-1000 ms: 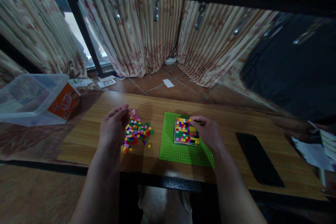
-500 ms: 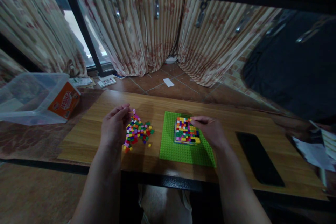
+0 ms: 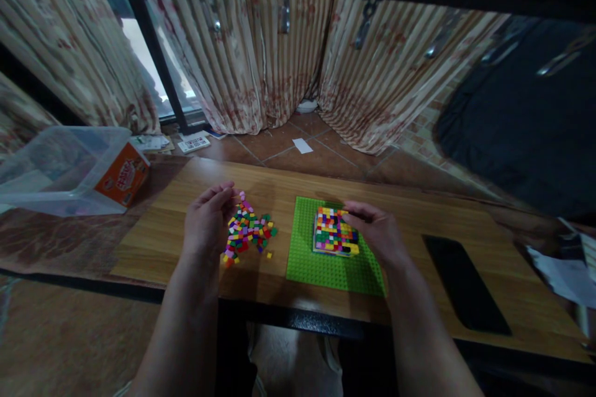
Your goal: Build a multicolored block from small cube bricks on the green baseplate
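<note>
Bench scene, read from left to right. At the far left stands a clear plastic bin (image 3: pixel 100 164) with an orange label (image 3: pixel 123 177) on its end wall. Next, the left hand (image 3: pixel 207 217) is raised at the left edge of a heap of loose bricks (image 3: pixel 251 232), its fingers drawn together at the tips; whether a brick is caught between them cannot be told. A pink brick (image 3: pixel 242 196) tops the far end of the heap, and a single yellow brick (image 3: pixel 269 255) lies apart at its near right. The heap matches the frame of one second earlier.

Right of it, the green baseplate (image 3: pixel 302 273) lies flat on the bench (image 3: pixel 153 248) and carries the multicoloured brick block (image 3: pixel 333 232). The right hand (image 3: pixel 379 232) is at the block's far right corner — thumb and forefinger now slightly more parted than before; contact or a held brick cannot be made out. Beyond lie a black flat slab (image 3: pixel 465 285) and, at the right margin, white papers (image 3: pixel 563 273). The whole view has shifted slightly — everything appears a little farther right.
</note>
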`<state>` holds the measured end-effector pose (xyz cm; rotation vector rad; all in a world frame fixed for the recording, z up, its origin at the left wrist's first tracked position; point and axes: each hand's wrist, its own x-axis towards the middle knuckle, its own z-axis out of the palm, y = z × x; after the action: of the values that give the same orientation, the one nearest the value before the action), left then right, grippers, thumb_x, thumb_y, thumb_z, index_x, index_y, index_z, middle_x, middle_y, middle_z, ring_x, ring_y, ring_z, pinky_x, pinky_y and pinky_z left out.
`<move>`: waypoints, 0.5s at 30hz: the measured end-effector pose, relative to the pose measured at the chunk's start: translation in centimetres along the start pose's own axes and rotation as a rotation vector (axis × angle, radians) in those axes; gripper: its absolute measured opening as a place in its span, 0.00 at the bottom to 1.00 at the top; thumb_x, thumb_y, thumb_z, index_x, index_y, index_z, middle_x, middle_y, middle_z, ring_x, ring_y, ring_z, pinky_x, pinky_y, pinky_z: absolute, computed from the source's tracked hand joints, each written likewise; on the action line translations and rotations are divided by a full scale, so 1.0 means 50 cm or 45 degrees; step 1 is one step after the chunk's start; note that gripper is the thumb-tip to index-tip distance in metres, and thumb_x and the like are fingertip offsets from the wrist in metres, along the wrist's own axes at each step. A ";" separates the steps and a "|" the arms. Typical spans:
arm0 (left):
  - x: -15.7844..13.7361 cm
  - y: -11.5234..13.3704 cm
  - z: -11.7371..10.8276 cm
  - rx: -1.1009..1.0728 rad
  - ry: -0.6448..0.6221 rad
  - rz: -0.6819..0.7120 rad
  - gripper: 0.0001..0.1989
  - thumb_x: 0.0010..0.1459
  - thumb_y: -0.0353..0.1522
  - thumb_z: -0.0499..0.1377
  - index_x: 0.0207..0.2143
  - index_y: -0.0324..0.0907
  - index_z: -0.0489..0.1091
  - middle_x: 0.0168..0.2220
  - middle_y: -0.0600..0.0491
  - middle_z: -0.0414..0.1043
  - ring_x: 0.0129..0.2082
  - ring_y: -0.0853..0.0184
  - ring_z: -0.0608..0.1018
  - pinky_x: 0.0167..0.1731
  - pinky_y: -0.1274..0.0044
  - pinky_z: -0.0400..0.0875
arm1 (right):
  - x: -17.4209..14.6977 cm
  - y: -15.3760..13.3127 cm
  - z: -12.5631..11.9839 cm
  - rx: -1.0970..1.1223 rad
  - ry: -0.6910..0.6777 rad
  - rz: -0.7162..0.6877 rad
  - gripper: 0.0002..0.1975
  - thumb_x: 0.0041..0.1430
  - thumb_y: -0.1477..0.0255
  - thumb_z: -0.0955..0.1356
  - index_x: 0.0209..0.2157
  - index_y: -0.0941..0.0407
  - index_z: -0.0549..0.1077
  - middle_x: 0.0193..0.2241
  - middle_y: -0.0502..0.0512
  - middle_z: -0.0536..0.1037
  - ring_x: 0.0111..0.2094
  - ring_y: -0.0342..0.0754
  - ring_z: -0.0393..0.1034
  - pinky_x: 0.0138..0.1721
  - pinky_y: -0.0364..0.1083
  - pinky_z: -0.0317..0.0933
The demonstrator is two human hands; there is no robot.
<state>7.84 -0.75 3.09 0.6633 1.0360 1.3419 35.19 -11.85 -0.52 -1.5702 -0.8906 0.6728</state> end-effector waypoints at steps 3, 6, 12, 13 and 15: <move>0.000 0.001 -0.004 -0.003 0.002 0.010 0.07 0.42 0.26 0.65 0.29 0.36 0.74 0.24 0.55 0.72 0.22 0.76 0.72 0.23 0.85 0.64 | -0.007 -0.016 0.002 0.008 0.220 -0.136 0.14 0.44 0.65 0.76 0.34 0.54 0.81 0.35 0.55 0.83 0.37 0.51 0.77 0.44 0.54 0.70; 0.000 0.002 -0.007 -0.014 -0.020 0.015 0.08 0.42 0.26 0.66 0.29 0.36 0.74 0.24 0.55 0.72 0.21 0.76 0.71 0.22 0.85 0.63 | -0.029 -0.043 0.024 0.005 0.454 -0.312 0.09 0.49 0.65 0.74 0.32 0.54 0.80 0.31 0.52 0.82 0.34 0.49 0.76 0.42 0.52 0.70; -0.004 0.004 -0.006 -0.048 -0.031 0.012 0.07 0.43 0.26 0.65 0.29 0.36 0.74 0.24 0.55 0.72 0.21 0.76 0.71 0.24 0.83 0.64 | -0.113 -0.096 0.126 -0.150 -0.123 -0.446 0.06 0.58 0.67 0.70 0.34 0.52 0.79 0.31 0.51 0.82 0.32 0.47 0.75 0.36 0.47 0.68; -0.005 0.004 -0.006 -0.046 -0.032 0.010 0.07 0.43 0.26 0.65 0.29 0.36 0.74 0.24 0.55 0.73 0.21 0.76 0.71 0.24 0.83 0.64 | -0.125 -0.099 0.144 -0.205 -0.279 -0.484 0.06 0.59 0.68 0.68 0.34 0.52 0.79 0.32 0.51 0.82 0.34 0.47 0.75 0.36 0.46 0.68; -0.006 0.005 -0.007 -0.046 -0.036 0.003 0.07 0.43 0.26 0.65 0.29 0.37 0.74 0.25 0.54 0.73 0.22 0.76 0.72 0.25 0.83 0.64 | -0.143 -0.095 0.176 -0.337 -0.527 -0.484 0.06 0.60 0.72 0.67 0.35 0.52 0.79 0.32 0.51 0.81 0.34 0.46 0.75 0.37 0.45 0.66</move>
<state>7.45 -1.06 3.23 0.6552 0.9865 1.3466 23.22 -12.74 2.15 -1.4510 -1.5954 0.6305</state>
